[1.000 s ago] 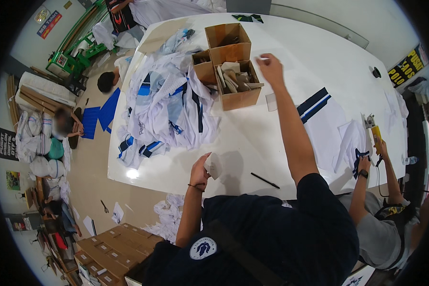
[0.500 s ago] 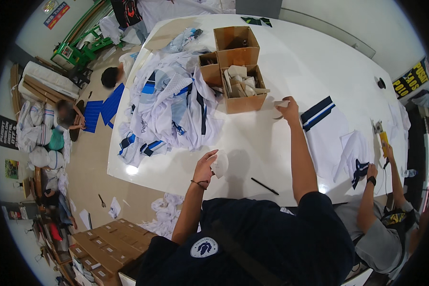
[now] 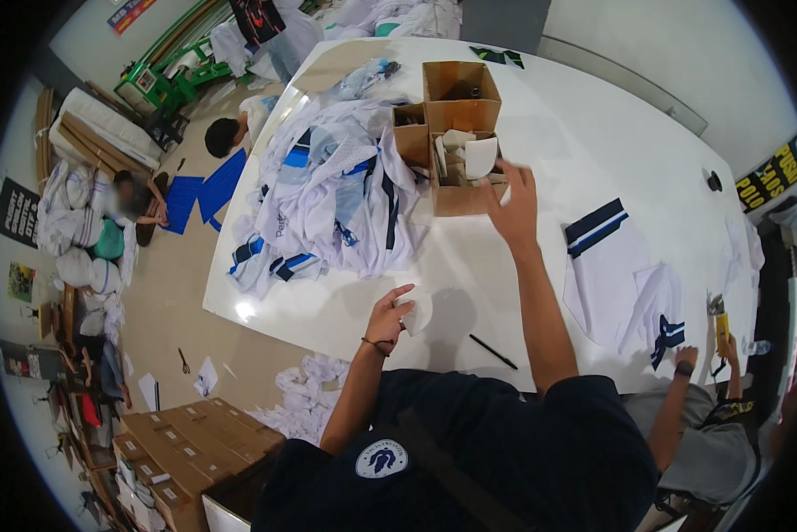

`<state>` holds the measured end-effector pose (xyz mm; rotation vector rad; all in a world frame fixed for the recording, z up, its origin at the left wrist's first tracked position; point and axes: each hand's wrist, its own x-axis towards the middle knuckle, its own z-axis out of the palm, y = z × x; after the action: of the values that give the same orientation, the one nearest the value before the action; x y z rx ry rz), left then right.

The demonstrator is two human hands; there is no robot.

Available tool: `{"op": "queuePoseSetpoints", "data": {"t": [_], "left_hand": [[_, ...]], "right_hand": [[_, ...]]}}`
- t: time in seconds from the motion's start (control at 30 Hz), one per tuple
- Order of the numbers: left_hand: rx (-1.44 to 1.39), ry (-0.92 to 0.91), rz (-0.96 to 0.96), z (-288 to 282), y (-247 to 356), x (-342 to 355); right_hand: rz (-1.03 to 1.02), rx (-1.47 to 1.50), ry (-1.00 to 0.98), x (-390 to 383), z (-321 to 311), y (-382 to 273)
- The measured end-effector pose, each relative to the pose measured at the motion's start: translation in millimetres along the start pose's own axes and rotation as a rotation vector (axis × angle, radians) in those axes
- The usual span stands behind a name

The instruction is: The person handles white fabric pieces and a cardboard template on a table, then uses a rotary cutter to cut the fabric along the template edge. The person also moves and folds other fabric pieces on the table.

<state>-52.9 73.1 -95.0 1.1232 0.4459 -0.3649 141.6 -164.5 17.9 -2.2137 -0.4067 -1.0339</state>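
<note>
My left hand (image 3: 386, 321) grips a rounded white piece (image 3: 418, 314), flat like paper or cloth, above the near part of the table. My right hand (image 3: 512, 211) reaches over the near edge of an open cardboard box (image 3: 463, 203), its fingers apart and slightly blurred. Just beyond its fingertips, another white piece with a curved edge (image 3: 481, 158) stands tilted at the box's opening. More white pieces (image 3: 453, 142) are packed inside. Whether a fingertip still touches the tilted piece is hard to see.
A heap of white and blue garments (image 3: 336, 195) covers the table's left side. A black pen (image 3: 493, 351) lies near me. Cut white fabric with navy bands (image 3: 596, 257) lies right, beside a co-worker's hand holding a yellow tool (image 3: 721, 328). Another open carton (image 3: 462, 106) stands behind.
My right hand has moved left and forward to the box, and the white piece it held is now at the opening, with the fingers spread. My left hand keeps its piece.
</note>
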Motion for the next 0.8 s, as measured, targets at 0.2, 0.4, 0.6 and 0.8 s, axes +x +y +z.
{"op": "queuePoseSetpoints", "data": {"t": [0.2, 0.4, 0.6, 0.8], "left_hand": [[-0.212, -0.069, -0.024, -1, 7, -15], [-0.081, -0.199, -0.050, 23, 16, -18], [0.083, -0.391, -0.194, 68, 16, -5], [0.235, -0.585, -0.528, 103, -5, -1]], "right_hand": [[0.583, 0.191, -0.779, -169, -76, 10], [0.410, -0.010, -0.817, -277, -143, -27], [0.601, -0.025, -0.652, -294, -145, -38], [1.097, 0.132, -0.287, -329, -204, -72]]}}
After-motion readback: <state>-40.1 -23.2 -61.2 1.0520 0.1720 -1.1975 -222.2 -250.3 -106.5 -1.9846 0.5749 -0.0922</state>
